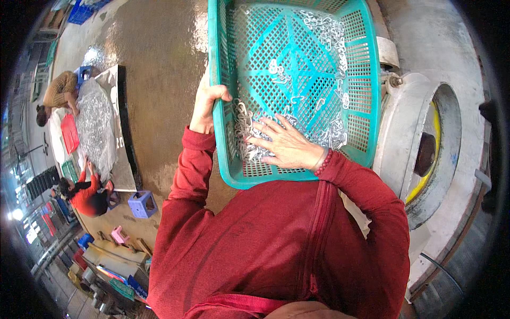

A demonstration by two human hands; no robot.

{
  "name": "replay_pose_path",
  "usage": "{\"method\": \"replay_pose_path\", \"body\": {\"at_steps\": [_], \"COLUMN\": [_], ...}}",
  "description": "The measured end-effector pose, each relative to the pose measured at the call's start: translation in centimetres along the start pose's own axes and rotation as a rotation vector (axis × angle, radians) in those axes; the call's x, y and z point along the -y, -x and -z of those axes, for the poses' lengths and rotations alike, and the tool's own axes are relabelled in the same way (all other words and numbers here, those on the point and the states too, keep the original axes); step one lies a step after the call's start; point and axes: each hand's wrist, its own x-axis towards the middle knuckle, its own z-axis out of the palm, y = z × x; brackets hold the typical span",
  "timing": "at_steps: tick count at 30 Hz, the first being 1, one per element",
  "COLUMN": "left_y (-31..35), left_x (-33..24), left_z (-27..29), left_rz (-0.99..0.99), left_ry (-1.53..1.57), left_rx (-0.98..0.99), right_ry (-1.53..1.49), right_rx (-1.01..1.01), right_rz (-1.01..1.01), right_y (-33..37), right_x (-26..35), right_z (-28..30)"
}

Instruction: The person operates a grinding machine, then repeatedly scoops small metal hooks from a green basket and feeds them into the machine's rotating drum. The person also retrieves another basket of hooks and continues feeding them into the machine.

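Note:
A large turquoise plastic basket with mesh walls and floor is in front of my body. My left hand is closed over its left rim, thumb on top. Inside the basket, my right hand reaches over the near end with fingers spread, touching a heap of small silvery metal hooks. More hooks lie loose along the right wall and in the far right corner. A small cluster rests mid-floor. Whatever lies under my right palm is hidden.
To the right stands a round metal machine drum with a yellow inner ring. At the far left, two people work at a low table heaped with shiny pieces. A purple stool stands on the wet floor.

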Motion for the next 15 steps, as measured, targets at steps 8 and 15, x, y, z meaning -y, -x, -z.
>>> {"method": "replay_pose_path", "body": {"at_steps": [8, 15], "left_y": [-1.0, 0.1], "left_x": [-0.7, -1.1], "left_z": [0.1, -0.6], "left_rz": [-0.033, 0.036], "left_ry": [-0.028, -0.006], "left_rx": [0.094, 0.022], "right_ry": [-0.248, -0.064], "right_rx": [-0.130, -0.203], "right_rz": [-0.250, -0.325], "right_y": [-0.6, 0.2], "right_x": [1.3, 1.6], "right_z": [0.4, -1.3]}}
